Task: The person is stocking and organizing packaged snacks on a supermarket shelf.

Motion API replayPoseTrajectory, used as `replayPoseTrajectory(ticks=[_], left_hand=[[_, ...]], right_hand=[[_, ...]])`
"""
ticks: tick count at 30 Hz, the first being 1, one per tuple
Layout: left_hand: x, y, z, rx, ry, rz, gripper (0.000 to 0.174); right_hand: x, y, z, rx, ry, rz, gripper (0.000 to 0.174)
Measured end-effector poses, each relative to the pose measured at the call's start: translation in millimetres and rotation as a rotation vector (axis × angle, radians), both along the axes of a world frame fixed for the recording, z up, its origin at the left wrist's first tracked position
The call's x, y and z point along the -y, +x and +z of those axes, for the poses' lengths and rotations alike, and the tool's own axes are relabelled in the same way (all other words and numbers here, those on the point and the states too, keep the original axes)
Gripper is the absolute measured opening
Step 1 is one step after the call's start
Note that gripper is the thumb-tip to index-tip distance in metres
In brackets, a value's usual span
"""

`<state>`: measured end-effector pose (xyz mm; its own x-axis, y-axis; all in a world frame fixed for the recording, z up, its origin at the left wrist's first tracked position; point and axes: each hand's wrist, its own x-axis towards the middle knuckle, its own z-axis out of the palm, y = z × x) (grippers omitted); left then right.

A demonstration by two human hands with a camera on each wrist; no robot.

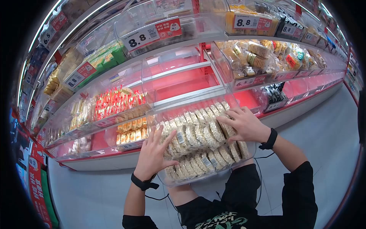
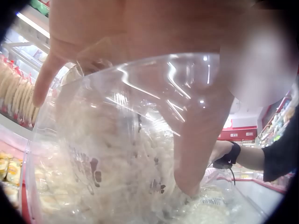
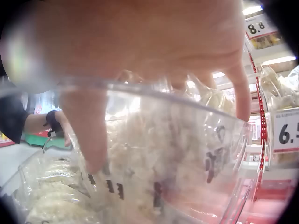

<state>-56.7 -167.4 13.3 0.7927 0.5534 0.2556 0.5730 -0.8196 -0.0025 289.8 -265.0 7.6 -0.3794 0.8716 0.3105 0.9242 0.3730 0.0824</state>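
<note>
In front of the supermarket shelf (image 1: 103, 165), above the person's thighs, a clear bin (image 1: 207, 180) sits tilted, filled with clear-wrapped packs of pale, round, grainy cakes (image 1: 209, 133). Several rows stand on edge inside it; the middle row rides higher than the row nearest the body. The left hand (image 1: 152, 156) spreads its fingers at the bin's left end, thumb over the cakes. The right hand (image 1: 246, 126) reaches over the right end, fingers apart, touching the wrappers. Neither grip looks clenched; how firmly they press cannot be told.

Loading looks well along, since the rows span nearly the bin's whole width. What seems left is the raised middle row, which probably needs settling, and the bin itself, not yet seated among its neighbours. Beyond lies a pink shelf bay (image 1: 179, 86), with red-wrapped packs (image 1: 116, 103) to the left and bagged biscuits (image 1: 257, 55) to the right.
</note>
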Motion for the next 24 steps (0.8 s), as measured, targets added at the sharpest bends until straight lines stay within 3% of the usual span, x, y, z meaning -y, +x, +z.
replayPoseTrajectory(ticks=[2, 5, 11, 17, 20, 24], left_hand=[[-5.7, 0.2, -4.9, 0.035, -0.054, -0.030, 0.103], [-6.5, 0.6, -10.1, 0.094, -0.068, -0.061, 0.100], [-4.4, 2.0, -10.2, 0.122, -0.059, -0.064, 0.100], [-1.0, 2.4, -5.9, 0.010, 0.072, -0.026, 0.100], [-9.9, 0.8, -6.8, -0.046, 0.071, -0.044, 0.102], [-11.8, 5.5, -2.6, -0.020, 0.051, -0.081, 0.106]], right_hand=[[4.9, 1.1, -2.0, -0.037, 0.010, -0.012, 0.073], [6.9, 6.2, -3.4, -0.084, 0.029, 0.009, 0.071], [8.0, 12.9, -5.6, -0.205, 0.027, 0.059, 0.073], [8.3, 8.1, 9.1, -0.032, -0.115, -0.019, 0.088], [3.7, 14.9, 15.6, -0.074, -0.210, 0.036, 0.094], [-0.6, 16.9, 7.3, -0.082, -0.202, 0.030, 0.085]])
